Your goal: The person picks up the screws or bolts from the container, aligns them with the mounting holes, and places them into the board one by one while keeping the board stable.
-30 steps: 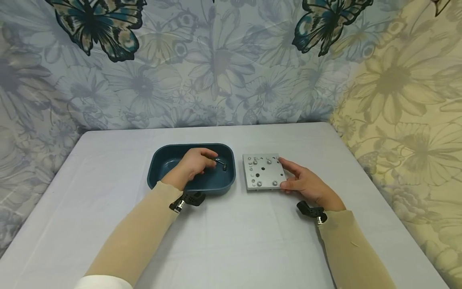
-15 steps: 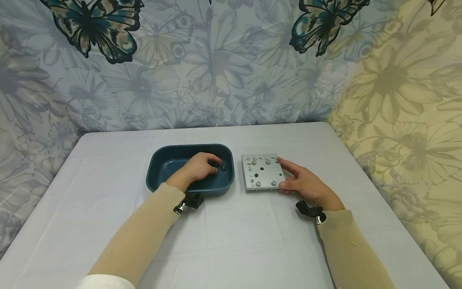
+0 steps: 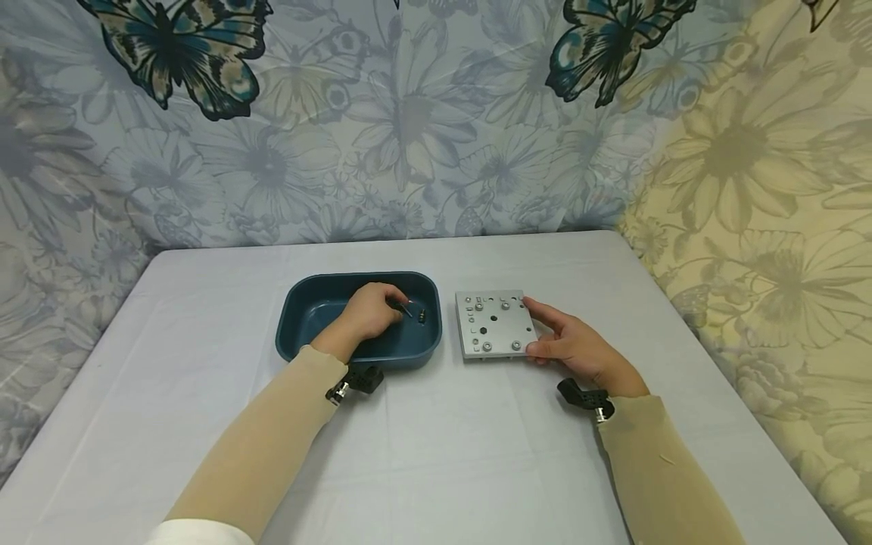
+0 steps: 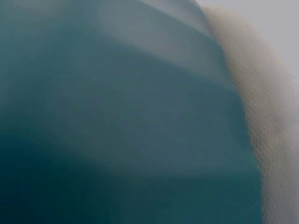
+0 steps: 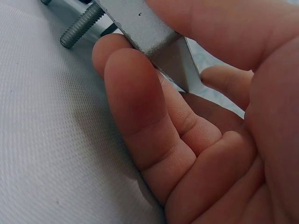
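Flowered fabric (image 3: 415,174) with printed butterflies hangs behind a desk (image 3: 477,454) covered in a plain white cloth. On it, right of the middle, is a square metal plate (image 3: 497,333), drilled with holes and carrying four screw heads (image 3: 516,346) on top. At least one threaded shank (image 5: 81,30) juts out below. I judge the plate stiff, rather heavy for its size and hard to harm, though its smooth faces could slide under dry fingers. Its edge is probably the best place to take hold, away from the screws; the shanks underneath would likely make it rock if pressed off-centre. The right hand (image 3: 575,344) has its grip there, thumb and fingers spread along the right edge. Whether the plate's weight rests on the desk, I cannot tell.

Just left of it sits a dark blue tray (image 3: 291,322). The left hand (image 3: 368,312) reaches inside, its grip narrow, pinching a slim part (image 3: 402,306) mostly hidden by the fingers. A small dark piece (image 3: 421,316) lies beside it; both look light and hard, likely easiest held by the fingertips.
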The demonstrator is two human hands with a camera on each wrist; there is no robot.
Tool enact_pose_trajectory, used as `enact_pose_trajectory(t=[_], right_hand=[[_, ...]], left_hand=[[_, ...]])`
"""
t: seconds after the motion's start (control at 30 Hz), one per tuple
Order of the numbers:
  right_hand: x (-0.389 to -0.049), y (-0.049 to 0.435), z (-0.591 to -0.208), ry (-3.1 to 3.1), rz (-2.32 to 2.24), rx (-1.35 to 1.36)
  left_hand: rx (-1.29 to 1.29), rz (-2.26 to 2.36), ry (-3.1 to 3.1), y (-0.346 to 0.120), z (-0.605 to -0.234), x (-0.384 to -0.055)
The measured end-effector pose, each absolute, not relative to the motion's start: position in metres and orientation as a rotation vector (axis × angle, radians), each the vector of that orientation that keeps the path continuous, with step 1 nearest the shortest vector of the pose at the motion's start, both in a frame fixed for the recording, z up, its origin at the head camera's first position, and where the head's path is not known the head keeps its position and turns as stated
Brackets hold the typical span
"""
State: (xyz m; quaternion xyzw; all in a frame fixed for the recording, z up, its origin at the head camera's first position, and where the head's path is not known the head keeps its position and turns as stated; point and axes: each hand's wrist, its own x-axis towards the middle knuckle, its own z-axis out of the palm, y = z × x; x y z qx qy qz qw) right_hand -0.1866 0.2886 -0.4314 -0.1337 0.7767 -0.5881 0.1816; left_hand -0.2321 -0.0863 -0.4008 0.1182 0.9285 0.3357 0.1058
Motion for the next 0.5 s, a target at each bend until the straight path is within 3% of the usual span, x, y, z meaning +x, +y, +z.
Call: enact_pose_trajectory(t=[0.5], right_hand=[[-0.1871,0.2887,-0.4315,2.200,-1.658,-0.379]], left_hand=[[0.693,0.662,2.746,-0.0808,-0.4057,-0.2335]])
